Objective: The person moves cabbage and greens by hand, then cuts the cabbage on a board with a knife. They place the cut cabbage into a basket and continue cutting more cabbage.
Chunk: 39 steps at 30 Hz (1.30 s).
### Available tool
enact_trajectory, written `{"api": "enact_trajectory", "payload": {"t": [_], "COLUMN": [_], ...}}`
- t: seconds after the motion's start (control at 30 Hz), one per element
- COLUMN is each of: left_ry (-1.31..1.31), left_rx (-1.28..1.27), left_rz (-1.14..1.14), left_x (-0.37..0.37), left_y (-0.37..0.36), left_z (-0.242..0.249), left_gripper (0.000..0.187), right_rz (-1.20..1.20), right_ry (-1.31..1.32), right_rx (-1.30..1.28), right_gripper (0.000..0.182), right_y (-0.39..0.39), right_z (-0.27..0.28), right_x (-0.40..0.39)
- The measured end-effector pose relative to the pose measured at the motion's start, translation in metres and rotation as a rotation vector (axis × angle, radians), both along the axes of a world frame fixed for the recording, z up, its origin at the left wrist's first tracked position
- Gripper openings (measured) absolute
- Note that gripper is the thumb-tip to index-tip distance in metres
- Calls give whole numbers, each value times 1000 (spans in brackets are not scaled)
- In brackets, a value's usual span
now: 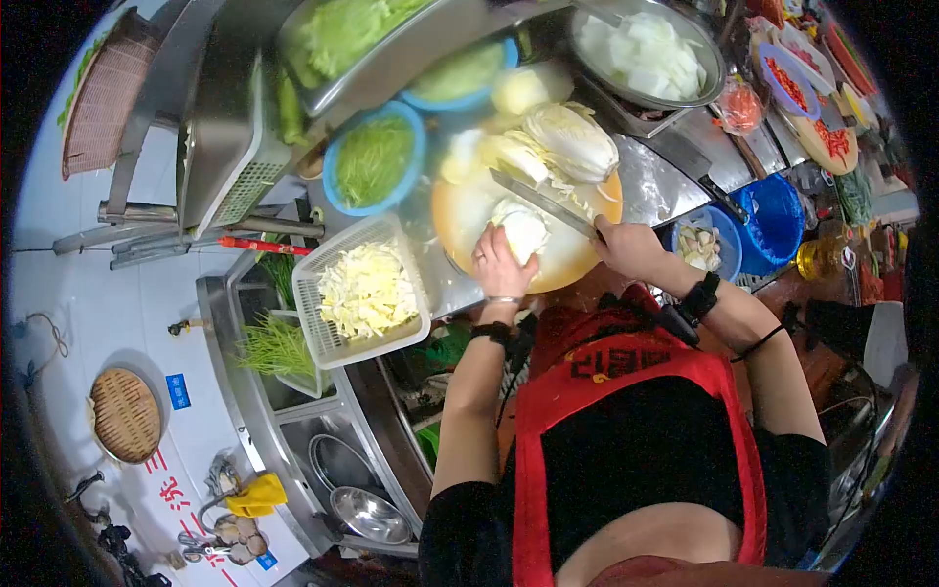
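Note:
On a round yellowish cutting board (460, 210) lies a piece of napa cabbage (521, 227), pale and cut. My left hand (504, 262) rests on its near-left side with the fingers bent over it. In my right hand (626, 247) is a kitchen knife (548, 205), gripped by the handle, its long blade reaching left just beyond the cabbage piece. Farther back on the board are a larger napa cabbage (572, 142) and a cut cabbage portion (514, 157). Small cabbage shreds lie near the blade.
A white basket (423, 318) of chopped cabbage stands left of the board. Behind it is a blue bowl (419, 147) of green shreds. At the back right sits a metal bowl (709, 88) of white pieces. A blue-lined bin (773, 220) and garlic bowl (729, 240) are right.

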<state>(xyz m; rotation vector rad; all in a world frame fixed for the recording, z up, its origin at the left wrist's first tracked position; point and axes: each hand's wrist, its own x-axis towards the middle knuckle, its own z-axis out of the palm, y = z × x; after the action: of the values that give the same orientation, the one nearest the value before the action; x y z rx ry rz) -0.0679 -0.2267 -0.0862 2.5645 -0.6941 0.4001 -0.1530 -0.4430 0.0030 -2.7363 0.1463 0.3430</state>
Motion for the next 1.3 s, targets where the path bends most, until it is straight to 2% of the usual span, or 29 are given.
{"api": "enact_trajectory", "payload": {"t": [0.07,0.17,0.27,0.43,0.5,0.6,0.67,0.8,0.9,1.0,1.07,1.2,1.27,1.3], "left_ry": [-51,-68,-29,-48,-39,-23,-71,-71,-26,-25,-18,29,4,24], "left_rx": [-42,-53,-56,-69,-53,-63,-98,-75,-50,-23,-23,-45,-55,-84], "left_rz": [-45,-61,-71,-55,-46,-45,-56,-29,-45,-66,-63,-67,-66,-59], "left_x": [0,4,3,4,5,7,6,2,4,1,-3,-13,-6,-6], "left_y": [1,3,4,2,2,2,2,1,2,5,10,15,12,13], "left_z": [-4,-7,-3,-6,-5,-4,-9,-10,-4,13,15,2,-3,-7], "left_gripper": [70,69,67,64,64,66,66,68,66,69,69,70,70,70], "right_rz": [56,116,153,127,108,154,149,132,145,166,192,159,203,200], "right_ry": [-69,17,-3,14,6,-124,15,72,-38,-154,30,-25,-96,-110], "right_rx": [-2,-63,-116,-121,-123,-77,-28,-28,-136,-97,-76,-27,-196,-199], "right_gripper": [27,25,22,24,26,25,23,23,25,25,21,23,22,22], "right_y": [3,5,3,25,24,13,12,29,30,21,16,31,40,34], "right_z": [4,1,1,-53,-56,-22,9,-30,-61,-43,9,-31,-51,-54], "right_x": [2,11,17,42,47,45,40,41,56,53,45,40,54,58]}}
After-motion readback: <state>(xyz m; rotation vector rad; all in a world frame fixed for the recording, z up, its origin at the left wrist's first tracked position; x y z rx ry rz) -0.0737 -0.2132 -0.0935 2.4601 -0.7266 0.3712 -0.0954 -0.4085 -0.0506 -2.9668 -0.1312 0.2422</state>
